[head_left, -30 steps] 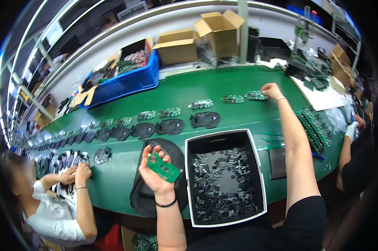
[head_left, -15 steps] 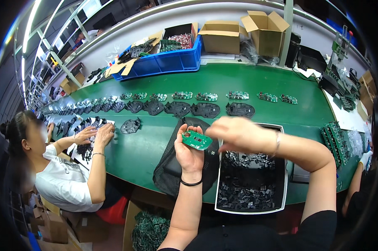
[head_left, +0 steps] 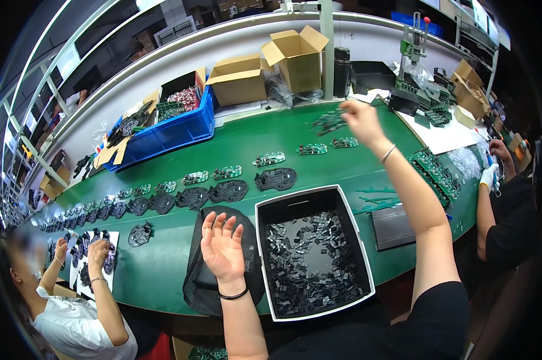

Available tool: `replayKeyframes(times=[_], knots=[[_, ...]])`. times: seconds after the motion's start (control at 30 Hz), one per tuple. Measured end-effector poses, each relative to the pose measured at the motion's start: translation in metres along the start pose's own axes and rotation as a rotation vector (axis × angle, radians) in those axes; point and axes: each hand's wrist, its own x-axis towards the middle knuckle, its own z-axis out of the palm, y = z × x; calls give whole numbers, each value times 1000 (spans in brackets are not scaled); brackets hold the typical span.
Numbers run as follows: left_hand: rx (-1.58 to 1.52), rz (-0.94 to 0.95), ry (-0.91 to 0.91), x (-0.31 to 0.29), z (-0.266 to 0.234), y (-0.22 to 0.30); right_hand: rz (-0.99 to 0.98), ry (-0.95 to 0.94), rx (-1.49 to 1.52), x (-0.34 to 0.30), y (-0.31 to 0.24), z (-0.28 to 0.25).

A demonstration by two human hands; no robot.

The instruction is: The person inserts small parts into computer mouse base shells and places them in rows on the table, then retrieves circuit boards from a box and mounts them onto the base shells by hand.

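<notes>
My right hand [head_left: 362, 123] is raised over the far part of the green table, its fingers pinched on the end of a motion-blurred green circuit board [head_left: 328, 122]. Below it runs a row of circuit boards, the closest one a small green board [head_left: 344, 143]. Nearer to me is a parallel row of black oval plastic shells, ending at a black shell [head_left: 276, 179]. My left hand [head_left: 223, 247] is palm up with fingers spread and nothing in it, above a black mesh cloth [head_left: 198, 282]. Beside it, a white-rimmed black box [head_left: 300, 205] holds many small dark parts.
A blue bin [head_left: 169, 137] and open cardboard boxes [head_left: 238, 84] stand along the back. Green board panels [head_left: 434, 177] and a dark flat case [head_left: 394, 227] lie to the right. Co-workers sit at left, handling dark parts, and at right, one wearing a white glove [head_left: 488, 175].
The green board has gone from my left palm. My right hand has moved far and right, now with a board in its fingers. The view has swung right.
</notes>
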Motion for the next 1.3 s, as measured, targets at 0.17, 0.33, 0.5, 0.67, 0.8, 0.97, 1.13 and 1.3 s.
replayKeyframes(times=[0.17, 0.33, 0.5, 0.67, 0.8, 0.97, 1.13, 1.3], knots=[[40, -39, 3, -2, 7, 2, 402, 36, -353, -1, 200, -10], [90, -34, -5, -4, 3, 3, 700, -35, -296, -10, 258, 6], [75, -54, -17, -4, 1, 3, 689, -71, -498, -11, 273, 8], [11, -68, -53, -2, 3, -2, 349, -40, -397, -9, 171, -20], [2, -56, -18, -9, -7, 12, 146, -296, 358, -36, 21, -51], [-116, -118, -76, 0, 9, -7, 268, -631, 100, -204, -54, -188], [-116, -65, -67, -10, -19, 2, 608, -1142, -27, -283, -127, -153], [-122, -87, -84, -4, -5, -4, 322, -818, -170, -359, -83, -114]])
